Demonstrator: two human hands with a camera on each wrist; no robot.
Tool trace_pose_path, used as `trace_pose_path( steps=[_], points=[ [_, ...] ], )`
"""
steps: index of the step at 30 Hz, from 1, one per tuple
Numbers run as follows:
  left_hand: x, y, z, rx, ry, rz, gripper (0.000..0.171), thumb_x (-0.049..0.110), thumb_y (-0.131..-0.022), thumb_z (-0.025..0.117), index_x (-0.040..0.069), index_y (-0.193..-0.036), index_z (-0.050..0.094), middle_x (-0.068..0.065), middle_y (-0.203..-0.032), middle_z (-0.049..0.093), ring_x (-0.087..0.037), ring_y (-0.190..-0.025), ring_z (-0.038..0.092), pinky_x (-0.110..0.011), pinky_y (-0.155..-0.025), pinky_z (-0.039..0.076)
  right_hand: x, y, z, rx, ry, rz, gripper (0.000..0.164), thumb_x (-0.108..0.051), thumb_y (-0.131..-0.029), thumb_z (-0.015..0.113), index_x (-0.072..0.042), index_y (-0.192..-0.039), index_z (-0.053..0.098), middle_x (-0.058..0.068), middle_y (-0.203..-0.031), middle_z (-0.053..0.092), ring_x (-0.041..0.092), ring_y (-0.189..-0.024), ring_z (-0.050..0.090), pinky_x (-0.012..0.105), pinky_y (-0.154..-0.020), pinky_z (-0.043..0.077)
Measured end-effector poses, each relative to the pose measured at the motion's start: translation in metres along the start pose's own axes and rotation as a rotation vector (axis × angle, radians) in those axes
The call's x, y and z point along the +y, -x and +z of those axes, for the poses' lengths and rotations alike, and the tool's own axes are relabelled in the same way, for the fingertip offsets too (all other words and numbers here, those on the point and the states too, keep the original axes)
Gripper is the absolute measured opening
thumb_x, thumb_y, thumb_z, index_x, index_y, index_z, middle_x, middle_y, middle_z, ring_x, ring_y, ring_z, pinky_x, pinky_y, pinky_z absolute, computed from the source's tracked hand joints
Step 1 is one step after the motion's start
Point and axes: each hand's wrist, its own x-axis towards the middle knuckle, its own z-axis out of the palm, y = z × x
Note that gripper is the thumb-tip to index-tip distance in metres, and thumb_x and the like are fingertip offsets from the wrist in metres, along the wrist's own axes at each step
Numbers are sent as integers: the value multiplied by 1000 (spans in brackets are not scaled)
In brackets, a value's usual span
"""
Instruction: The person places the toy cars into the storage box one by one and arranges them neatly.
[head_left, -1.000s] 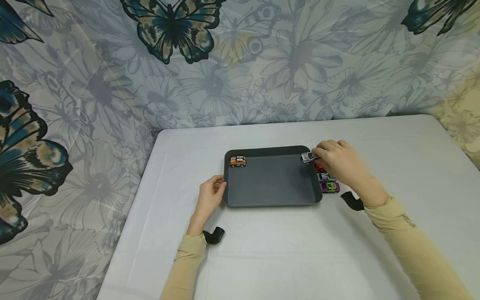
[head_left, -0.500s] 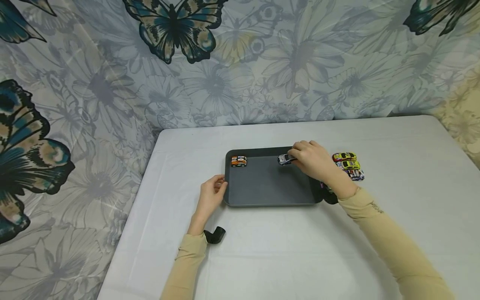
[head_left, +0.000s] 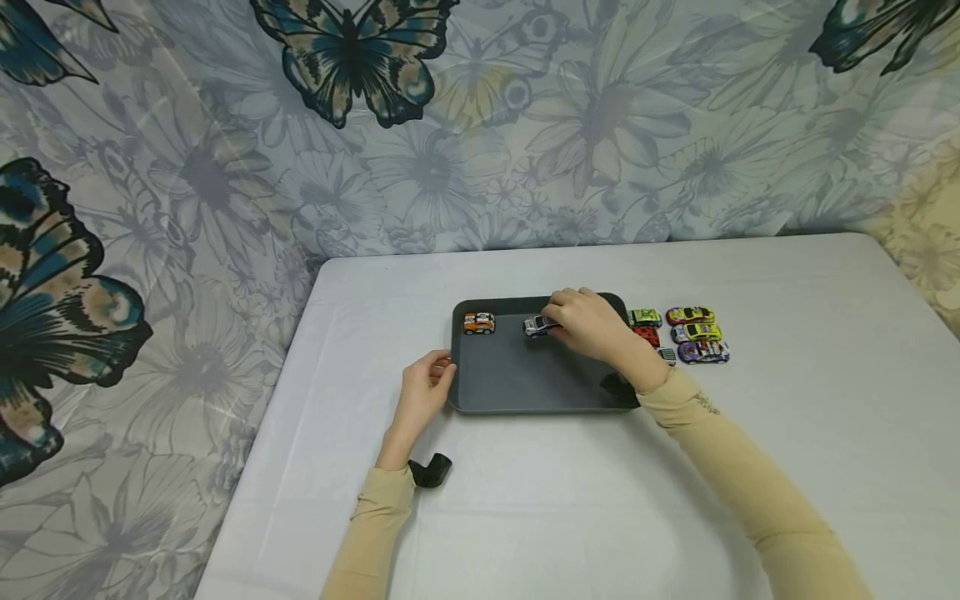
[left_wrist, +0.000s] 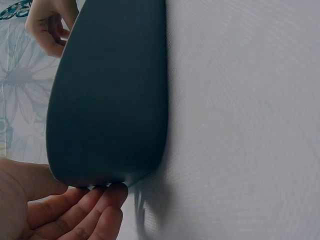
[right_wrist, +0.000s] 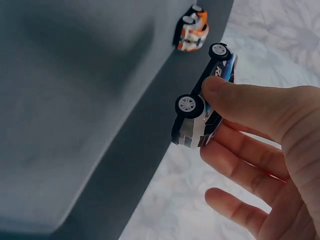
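My right hand (head_left: 588,323) pinches a silver-and-black toy car (right_wrist: 205,97) between thumb and fingers. It holds the car above the back part of a dark grey rectangular tray (head_left: 525,375). An orange-and-white toy car (head_left: 479,323) stands in the tray's back left corner; it also shows in the right wrist view. At the tray's left end, my left hand (head_left: 422,396) holds the edge; in the left wrist view its thumb and fingertips (left_wrist: 117,192) meet the tray's outer wall.
Right of the tray, toy cars stand in two columns on the white table (head_left: 555,500): a green one (head_left: 645,317), a red one (head_left: 648,335), yellow ones (head_left: 697,332) and a purple one (head_left: 703,352). My right forearm partly hides the nearer column. A butterfly-patterned cloth (head_left: 480,167) hangs behind.
My right hand has carried the silver car leftward from the tray's right edge over its back part. More cars on the right have come into view. The left hand stays at the tray.
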Motion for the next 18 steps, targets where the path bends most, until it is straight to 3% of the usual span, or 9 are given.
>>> trace_pose_path(
  steps=[18],
  points=[
    [1,0,-1,-2,9,6,25,3,-89,59,-9,-111,60,-18,-92,64,-25,-79,65,-31,-69,56,-20,-35,24,-75,-42,-21,19,-12,-75,77,-4,-90,69,8,-86,62,23,-80,59,38,-71,48]
  ],
)
